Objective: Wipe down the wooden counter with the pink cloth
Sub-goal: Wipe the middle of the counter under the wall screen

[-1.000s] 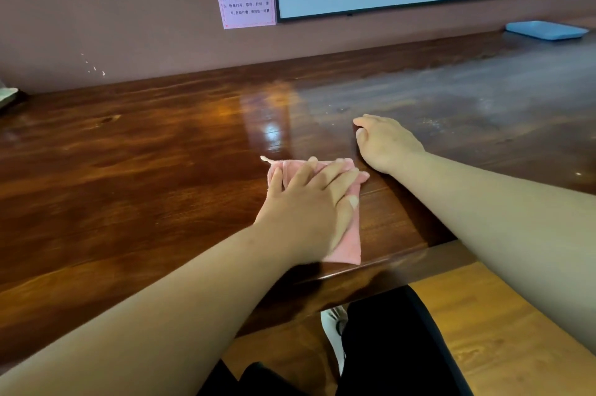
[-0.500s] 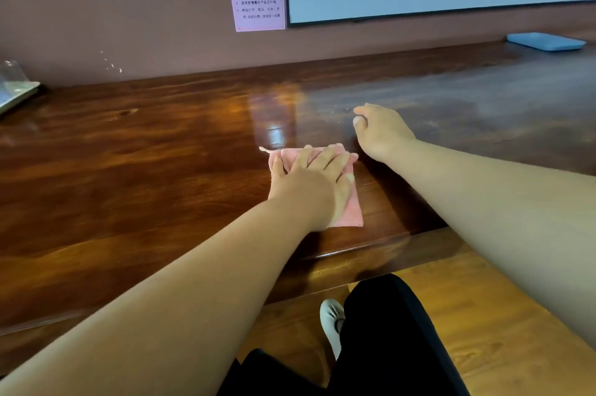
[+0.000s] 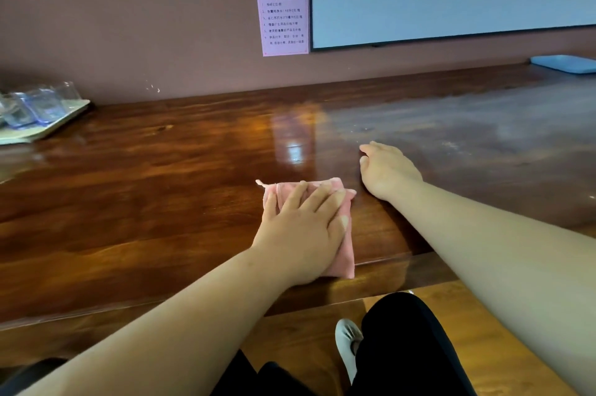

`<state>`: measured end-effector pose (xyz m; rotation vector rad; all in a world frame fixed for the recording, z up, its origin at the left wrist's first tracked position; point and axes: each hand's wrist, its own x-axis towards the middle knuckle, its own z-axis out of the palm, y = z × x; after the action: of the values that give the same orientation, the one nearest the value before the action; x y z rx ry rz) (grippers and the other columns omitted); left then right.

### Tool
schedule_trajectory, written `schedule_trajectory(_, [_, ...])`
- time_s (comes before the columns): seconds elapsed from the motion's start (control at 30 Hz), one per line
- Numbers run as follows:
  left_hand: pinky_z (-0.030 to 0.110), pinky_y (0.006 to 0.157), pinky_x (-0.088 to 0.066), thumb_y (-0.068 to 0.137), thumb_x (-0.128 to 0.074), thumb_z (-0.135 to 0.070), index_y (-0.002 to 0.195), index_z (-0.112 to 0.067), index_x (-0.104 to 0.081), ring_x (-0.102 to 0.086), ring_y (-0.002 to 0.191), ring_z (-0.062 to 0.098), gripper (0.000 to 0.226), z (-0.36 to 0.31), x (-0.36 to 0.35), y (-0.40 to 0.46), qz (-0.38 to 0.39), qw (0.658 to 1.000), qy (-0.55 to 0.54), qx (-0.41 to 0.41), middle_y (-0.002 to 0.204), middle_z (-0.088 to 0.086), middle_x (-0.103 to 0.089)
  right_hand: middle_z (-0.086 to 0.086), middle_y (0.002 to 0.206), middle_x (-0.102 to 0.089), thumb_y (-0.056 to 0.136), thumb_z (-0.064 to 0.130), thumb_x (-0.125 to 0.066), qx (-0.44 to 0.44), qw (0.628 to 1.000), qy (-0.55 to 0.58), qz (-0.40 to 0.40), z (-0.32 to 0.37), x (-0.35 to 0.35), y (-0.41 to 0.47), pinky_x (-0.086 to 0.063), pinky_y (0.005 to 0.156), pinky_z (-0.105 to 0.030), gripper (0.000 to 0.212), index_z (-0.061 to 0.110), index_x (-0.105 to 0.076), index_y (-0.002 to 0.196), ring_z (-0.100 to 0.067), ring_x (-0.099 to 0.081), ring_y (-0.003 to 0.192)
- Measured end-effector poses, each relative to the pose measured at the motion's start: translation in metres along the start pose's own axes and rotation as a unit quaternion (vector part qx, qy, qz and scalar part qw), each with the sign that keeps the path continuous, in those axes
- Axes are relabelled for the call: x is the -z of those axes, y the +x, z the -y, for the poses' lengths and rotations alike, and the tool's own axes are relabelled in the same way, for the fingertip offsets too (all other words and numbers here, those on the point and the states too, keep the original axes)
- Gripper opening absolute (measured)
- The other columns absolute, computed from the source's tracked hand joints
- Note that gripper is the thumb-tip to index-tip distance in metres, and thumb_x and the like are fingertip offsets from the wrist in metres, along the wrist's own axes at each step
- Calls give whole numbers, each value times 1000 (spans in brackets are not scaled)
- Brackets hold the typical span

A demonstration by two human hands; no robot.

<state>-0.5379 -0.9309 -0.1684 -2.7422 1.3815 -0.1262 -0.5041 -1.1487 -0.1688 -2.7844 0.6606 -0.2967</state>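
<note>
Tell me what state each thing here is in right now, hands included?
Left hand: flat, fingers straight, pressing on the pink cloth.
Pink cloth: folded, lying flat on the counter near its front edge.
Right hand: resting on the counter, holding nothing.
Wooden counter: glossy on the left, dull and dusty on the right.
Pink notice: stuck flat on the wall.
Blue tray: lying flat, far right.

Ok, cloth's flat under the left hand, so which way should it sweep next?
Probably right: the left hand presses the pink cloth flat on glossy wood, while the counter beyond the right hand looks dull and dusty. That hand should lift clear first.
</note>
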Motion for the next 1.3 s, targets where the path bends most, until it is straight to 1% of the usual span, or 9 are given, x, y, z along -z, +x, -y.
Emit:
schedule_trajectory(0.07, [65,111,-8,91,8,-42,152,-35,-11,1,147,29,65,6,2,0,15,1000,11,3,161,-12,4,3,166,-24,108,29,-29,0,1000,-4,-4,0,-1,-2,-25,118,-35,48,23,-38,155,-19,-23,151])
schedule_trajectory(0.2, [63,113,-4,102,-9,-42,152,-42,0,4,148,25,51,9,16,22,41,993,-55,92,161,-17,9,3,166,-25,108,28,-29,-6,1000,-10,-7,2,2,-4,-27,117,-36,47,22,-39,154,-19,-24,151])
schedule_trajectory(0.4, [60,114,-6,93,3,-51,153,-39,-4,0,148,20,62,10,-2,-8,2,996,-66,68,161,-16,0,3,164,-29,108,28,-29,-12,1000,-15,-6,3,2,-5,-31,115,-37,48,23,-38,154,-21,-28,149])
schedule_trajectory(0.57, [59,115,-3,101,-10,-47,153,-40,-4,0,148,21,53,22,10,14,21,988,-83,130,161,-17,1,3,162,-31,108,28,-26,-12,1000,-18,-3,3,3,-4,-31,113,-37,47,22,-40,152,-21,-27,149])
schedule_trajectory(0.73, [57,116,-4,90,6,-54,151,-45,4,2,148,17,62,22,-7,-19,-11,992,-77,97,160,-22,5,5,166,-23,108,29,-25,-17,1000,-18,2,2,0,-3,-27,116,-36,49,25,-35,156,-19,-23,151])
schedule_trajectory(0.9, [54,117,-1,101,-12,-46,153,-40,-1,0,148,16,54,41,7,6,9,980,-104,170,160,-20,2,5,166,-25,108,29,-26,-22,1000,-21,3,4,3,-1,-29,115,-38,48,25,-36,155,-21,-25,150])
schedule_trajectory(1.1, [50,117,-4,92,2,-57,152,-39,-11,-1,148,11,64,44,-5,-30,-21,992,-83,91,161,-16,-4,3,155,-43,106,21,-32,-6,1000,-24,-15,11,4,2,-39,106,-37,40,23,-55,139,-26,-40,141])
schedule_trajectory(1.2, [50,118,-3,102,-13,-47,154,-37,-11,-3,148,12,53,57,3,-13,-7,984,-98,147,161,-15,-6,1,157,-42,107,25,-29,-9,999,33,-24,27,3,-1,-36,112,-37,44,26,-50,146,-26,-40,142])
schedule_trajectory(1.3, [55,116,-4,101,-8,-45,154,-38,0,0,148,17,54,53,5,-13,12,983,-71,171,160,-19,5,-3,158,-41,107,27,-31,26,997,74,-4,53,-3,-9,-34,115,-39,45,22,-48,148,-28,-40,143])
